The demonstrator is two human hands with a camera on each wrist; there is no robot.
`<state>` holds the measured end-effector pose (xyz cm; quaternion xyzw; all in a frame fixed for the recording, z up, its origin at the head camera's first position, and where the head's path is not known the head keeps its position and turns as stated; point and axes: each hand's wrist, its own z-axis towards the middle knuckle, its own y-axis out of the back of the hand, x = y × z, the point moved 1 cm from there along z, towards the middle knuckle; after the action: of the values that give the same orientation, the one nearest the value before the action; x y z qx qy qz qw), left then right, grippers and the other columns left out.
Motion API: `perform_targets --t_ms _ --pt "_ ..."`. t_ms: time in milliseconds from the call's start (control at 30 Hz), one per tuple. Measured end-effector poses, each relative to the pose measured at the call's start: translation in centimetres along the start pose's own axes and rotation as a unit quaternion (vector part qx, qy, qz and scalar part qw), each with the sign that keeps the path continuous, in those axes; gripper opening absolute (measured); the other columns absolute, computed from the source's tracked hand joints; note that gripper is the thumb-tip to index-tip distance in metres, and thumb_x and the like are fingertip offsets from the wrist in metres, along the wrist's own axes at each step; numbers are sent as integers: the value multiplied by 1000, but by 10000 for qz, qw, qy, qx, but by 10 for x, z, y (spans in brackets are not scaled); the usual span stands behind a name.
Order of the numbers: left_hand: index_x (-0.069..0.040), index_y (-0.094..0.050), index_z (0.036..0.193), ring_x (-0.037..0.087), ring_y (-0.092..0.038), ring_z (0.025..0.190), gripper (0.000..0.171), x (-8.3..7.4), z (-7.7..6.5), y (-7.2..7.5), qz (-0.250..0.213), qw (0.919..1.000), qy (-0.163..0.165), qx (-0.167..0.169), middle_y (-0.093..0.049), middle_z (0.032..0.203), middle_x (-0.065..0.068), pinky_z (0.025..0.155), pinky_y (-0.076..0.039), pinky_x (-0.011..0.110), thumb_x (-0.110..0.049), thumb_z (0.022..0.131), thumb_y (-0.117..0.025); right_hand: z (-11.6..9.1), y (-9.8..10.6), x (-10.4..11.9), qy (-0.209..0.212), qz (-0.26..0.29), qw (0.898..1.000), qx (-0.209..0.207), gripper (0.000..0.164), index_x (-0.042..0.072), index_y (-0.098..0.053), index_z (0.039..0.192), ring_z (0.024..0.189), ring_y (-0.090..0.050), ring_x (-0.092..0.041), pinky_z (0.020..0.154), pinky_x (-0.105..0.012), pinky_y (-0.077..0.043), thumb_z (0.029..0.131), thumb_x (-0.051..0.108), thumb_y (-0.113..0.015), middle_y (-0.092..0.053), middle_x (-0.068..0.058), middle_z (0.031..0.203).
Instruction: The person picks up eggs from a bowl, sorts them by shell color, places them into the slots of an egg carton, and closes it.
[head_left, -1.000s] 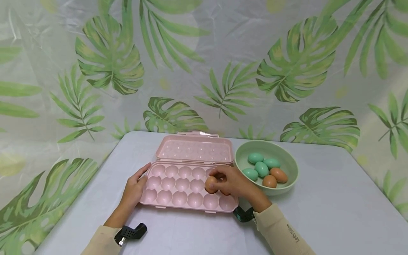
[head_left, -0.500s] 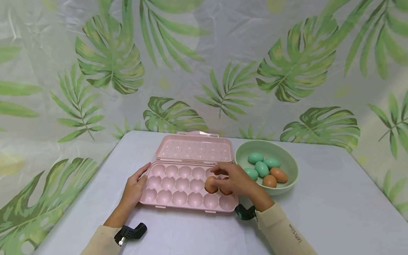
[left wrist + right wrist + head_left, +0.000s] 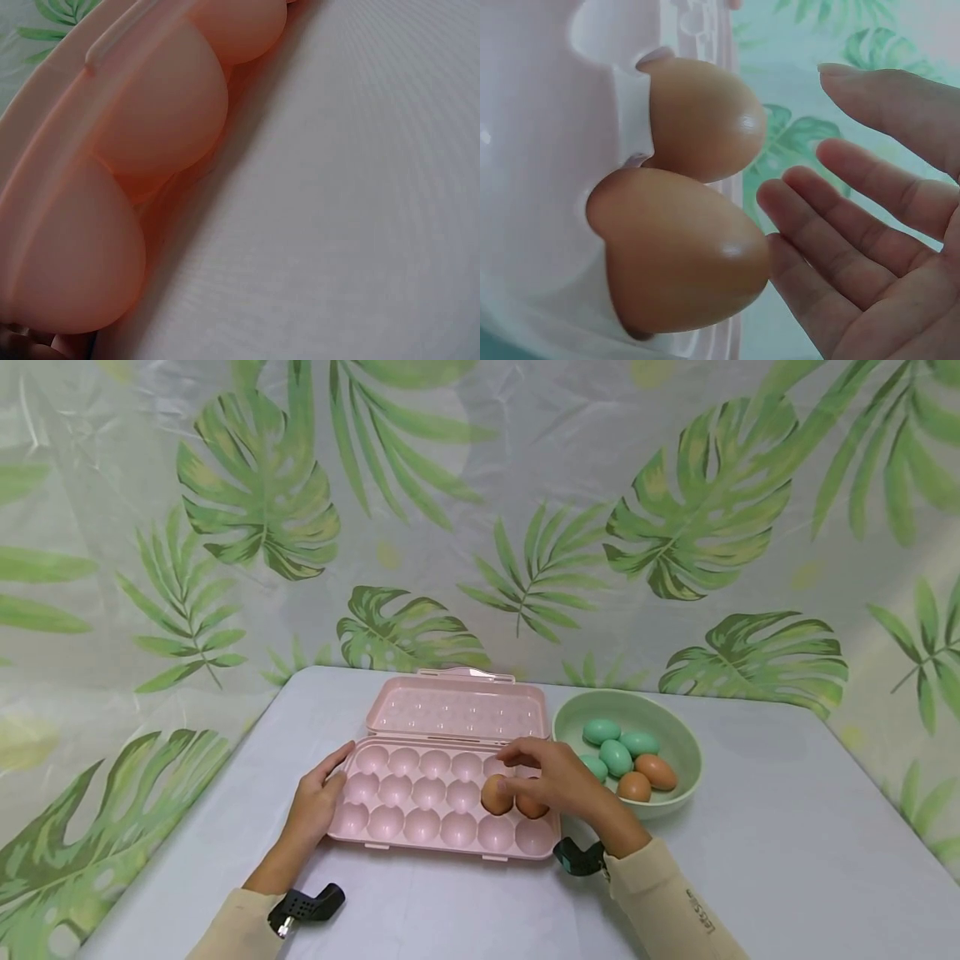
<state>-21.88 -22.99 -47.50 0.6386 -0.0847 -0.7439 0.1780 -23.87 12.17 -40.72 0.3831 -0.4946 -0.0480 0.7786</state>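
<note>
A pink egg box (image 3: 408, 847) lies on the table with its lid (image 3: 457, 708) folded back. My left hand (image 3: 313, 800) grips its left end, the fingertips (image 3: 69, 346) peeking out under the cups in the left wrist view. Two brown eggs sit side by side in the middle row at the right end: the left egg (image 3: 495, 795) and the right egg (image 3: 531, 804), which my hand partly covers. Above them is my right hand (image 3: 557, 781), holding nothing. In the right wrist view its loosely spread fingers (image 3: 855, 225) face both eggs, the little finger right at the nearer egg's tip (image 3: 742, 255).
A light green bowl (image 3: 688, 781) stands right beside the box's right end. Inside are several green eggs (image 3: 615, 758) and two brown eggs (image 3: 656, 772). A leaf-patterned sheet (image 3: 525, 527) hangs behind the white-covered table (image 3: 780, 827).
My right hand has let go of the left brown egg and drawn slightly up and right, uncovering more of the right egg. The left hand has stayed at the box.
</note>
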Motion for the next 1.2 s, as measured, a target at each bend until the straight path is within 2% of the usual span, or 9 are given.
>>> perform_targets --t_ms 200,333,567,667,867,1200 --pt "-4 -46 143 24 -29 142 45 1 1 -1 -26 10000 -34 -24 -42 149 10 116 -21 43 -5 99 -40 2 7 8 -17 79 9999 -126 31 11 -67 114 109 -63 -22 96 -40 -49 86 23 -72 -67 -9 113" --pt "-4 -45 144 23 -28 142 45 2 1 -3 -57 10000 12 8 -41 149 9 116 -21 42 -5 99 -40 2 15 8 14 67 9997 -244 31 8 -67 114 107 -63 -25 95 -42 -49 87 23 -72 -67 -10 112" --pt "-5 -46 143 23 -28 142 45 2 1 -2 12 10000 82 -39 -42 149 9 116 -21 43 -6 98 -41 -3 37 10 -229 -67 9989 -395 31 13 -66 114 107 -63 -27 95 -43 -49 86 21 -73 -67 -6 113" --pt "-6 -45 144 23 -28 142 45 1 1 -1 -12 10000 79 -29 -42 149 8 116 -21 42 -6 99 -41 -5 47 8 -148 -234 9983 -517 31 11 -66 115 105 -65 -27 93 -41 -51 86 19 -73 -68 -6 111" --pt "-6 -45 144 22 -27 142 45 0 0 0 -75 9999 79 -21 -42 149 8 116 -21 41 -6 99 -41 -12 62 1 -182 -194 9979 -598 33 10 -66 116 108 -63 -25 94 -37 -50 86 22 -74 -67 -6 113" --pt "-4 -45 144 21 -27 142 45 1 1 -1 -113 9999 70 -2 -41 150 8 116 -21 41 -5 99 -40 -29 82 -12 -315 -355 9961 -744 40 0 -62 120 109 -62 -31 94 -46 -50 87 22 -72 -64 -16 118"
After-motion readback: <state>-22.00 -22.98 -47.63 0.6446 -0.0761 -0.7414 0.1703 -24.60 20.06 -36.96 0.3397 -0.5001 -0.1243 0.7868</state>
